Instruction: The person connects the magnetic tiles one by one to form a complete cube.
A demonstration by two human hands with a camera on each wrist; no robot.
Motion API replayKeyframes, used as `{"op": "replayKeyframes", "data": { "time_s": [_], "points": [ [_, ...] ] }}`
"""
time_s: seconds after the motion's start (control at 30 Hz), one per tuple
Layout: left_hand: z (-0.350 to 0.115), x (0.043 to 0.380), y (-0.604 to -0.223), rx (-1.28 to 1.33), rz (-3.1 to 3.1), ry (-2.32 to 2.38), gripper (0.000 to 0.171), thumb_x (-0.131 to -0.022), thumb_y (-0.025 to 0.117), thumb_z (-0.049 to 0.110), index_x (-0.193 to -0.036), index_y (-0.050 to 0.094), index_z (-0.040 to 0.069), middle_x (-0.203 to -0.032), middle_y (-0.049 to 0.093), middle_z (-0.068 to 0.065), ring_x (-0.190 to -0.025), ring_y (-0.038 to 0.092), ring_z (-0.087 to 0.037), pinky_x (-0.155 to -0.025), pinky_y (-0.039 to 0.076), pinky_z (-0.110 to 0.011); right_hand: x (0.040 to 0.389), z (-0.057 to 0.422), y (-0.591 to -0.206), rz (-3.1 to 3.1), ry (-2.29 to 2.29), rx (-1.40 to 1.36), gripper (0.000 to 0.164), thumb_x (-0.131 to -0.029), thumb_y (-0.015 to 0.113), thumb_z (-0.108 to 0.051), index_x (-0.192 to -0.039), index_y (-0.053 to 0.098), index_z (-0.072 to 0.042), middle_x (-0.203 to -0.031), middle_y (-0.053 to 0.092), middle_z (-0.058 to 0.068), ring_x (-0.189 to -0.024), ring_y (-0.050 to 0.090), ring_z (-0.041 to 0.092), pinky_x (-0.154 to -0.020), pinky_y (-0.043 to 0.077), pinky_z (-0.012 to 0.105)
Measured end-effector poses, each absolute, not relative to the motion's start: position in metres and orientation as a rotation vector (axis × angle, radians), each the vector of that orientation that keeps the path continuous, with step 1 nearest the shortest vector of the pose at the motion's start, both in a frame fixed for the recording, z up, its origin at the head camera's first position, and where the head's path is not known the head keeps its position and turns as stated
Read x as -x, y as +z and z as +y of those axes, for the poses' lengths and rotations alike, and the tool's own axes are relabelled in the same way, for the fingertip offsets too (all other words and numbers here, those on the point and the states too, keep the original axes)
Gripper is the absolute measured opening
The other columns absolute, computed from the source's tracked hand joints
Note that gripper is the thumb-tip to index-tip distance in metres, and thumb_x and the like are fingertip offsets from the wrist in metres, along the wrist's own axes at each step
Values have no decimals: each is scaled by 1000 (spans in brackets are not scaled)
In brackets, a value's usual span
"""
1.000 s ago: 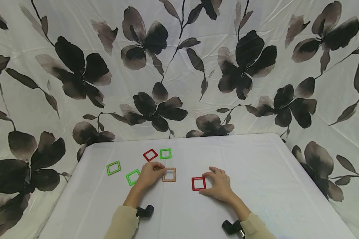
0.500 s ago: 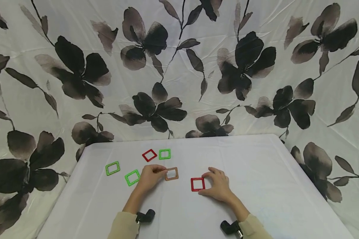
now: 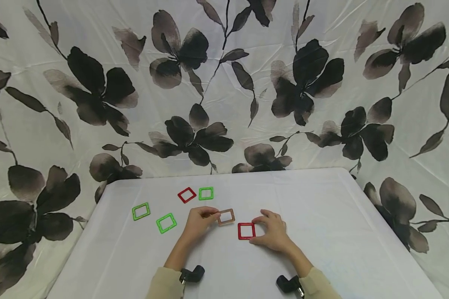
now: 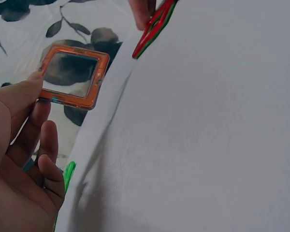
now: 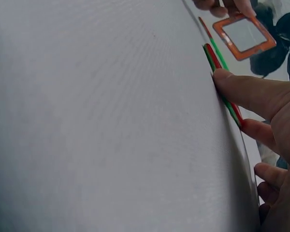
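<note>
My left hand pinches an orange square magnetic tile by one side, between thumb and fingers. In the left wrist view the tile is raised and tilted, with its clear middle showing. My right hand holds a red square magnetic tile between thumb and index finger, at opposite edges. Seen edge-on in the right wrist view, a green tile lies flat under the red one, the two stacked. The orange tile is just left of and beyond this stack, apart from it.
At the left of the white table lie a red tile and several green ones, including a green tile next to the red and a green tile nearer me. A floral cloth hangs behind.
My left hand has lifted the orange tile and carried it right, toward the red tile, turning it slightly. My right hand has stayed in place with the red tile.
</note>
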State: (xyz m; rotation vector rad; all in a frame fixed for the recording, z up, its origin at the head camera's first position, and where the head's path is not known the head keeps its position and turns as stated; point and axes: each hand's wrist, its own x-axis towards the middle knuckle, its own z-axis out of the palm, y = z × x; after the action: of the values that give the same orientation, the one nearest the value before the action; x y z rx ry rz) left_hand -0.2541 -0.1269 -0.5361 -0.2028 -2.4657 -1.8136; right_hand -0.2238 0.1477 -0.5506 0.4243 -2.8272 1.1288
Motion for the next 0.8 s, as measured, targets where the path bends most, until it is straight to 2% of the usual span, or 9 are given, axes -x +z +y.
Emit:
{"op": "replayKeyframes", "data": {
  "time_s": [0.57,0.8],
  "points": [
    [-100,255,-536,328,-2430,-1869,14,-84,78,19,-92,77,8,-82,71,-1,-71,59,-17,-59,48,-24,224,142,-551,-2826,1104,-432,50,-62,90,-37,-107,72,-24,-140,46,15,-129,33,38,-94,25,59],
    [-87,256,-534,349,-2435,-1890,12,-83,79,15,-91,77,6,-79,72,-2,-69,58,-15,-59,46,-22,224,144,-551,-2835,1082,-416,52,-62,91,-37,-107,72,-23,-140,46,15,-130,33,37,-95,25,59]
  ]
}}
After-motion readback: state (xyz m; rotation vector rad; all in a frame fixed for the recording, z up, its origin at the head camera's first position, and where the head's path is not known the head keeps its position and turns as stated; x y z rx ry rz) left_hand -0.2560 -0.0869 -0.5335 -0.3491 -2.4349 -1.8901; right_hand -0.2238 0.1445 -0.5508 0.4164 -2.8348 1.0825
